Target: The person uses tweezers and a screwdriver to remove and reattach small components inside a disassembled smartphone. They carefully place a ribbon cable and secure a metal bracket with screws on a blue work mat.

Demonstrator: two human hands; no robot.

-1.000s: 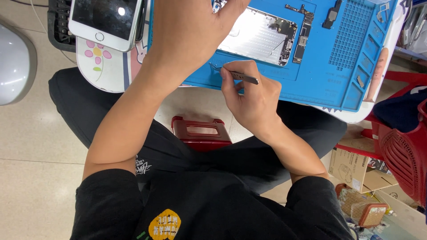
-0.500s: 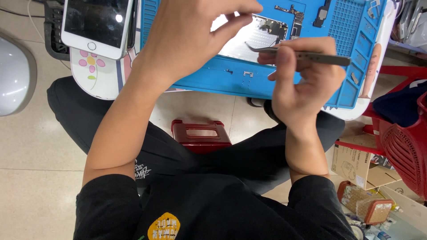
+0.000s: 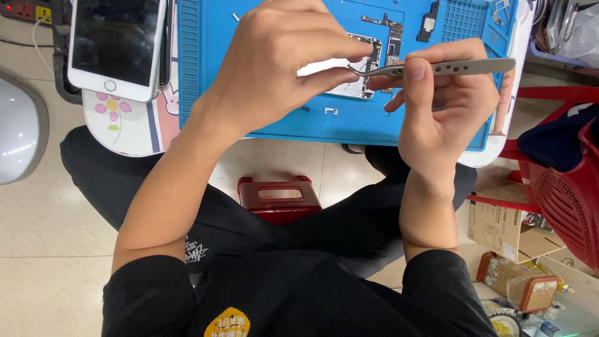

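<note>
We see the right hand [image 3: 446, 106] pinching metal tweezers [image 3: 437, 67] held level above the blue mat [image 3: 349, 122] — their curved tip meets the left hand's [image 3: 281, 62] closed fingertips [image 3: 359, 53], over the opened phone [image 3: 365, 62]. A white phone [image 3: 118, 47] lies far left; a brown cardboard box [image 3: 505, 228] sits near right — beside the red stool [image 3: 279, 196].

From my seat, the left hand [image 3: 281, 62] covers most of the opened phone [image 3: 368, 68] on the blue mat [image 3: 324, 125]; whatever its fingertips pinch at the tweezers' [image 3: 437, 67] tip is too small to tell. At eleven o'clock the white phone [image 3: 115, 47] is cut off by the top edge. At one o'clock small parts [image 3: 430, 15] stay indistinct.
</note>
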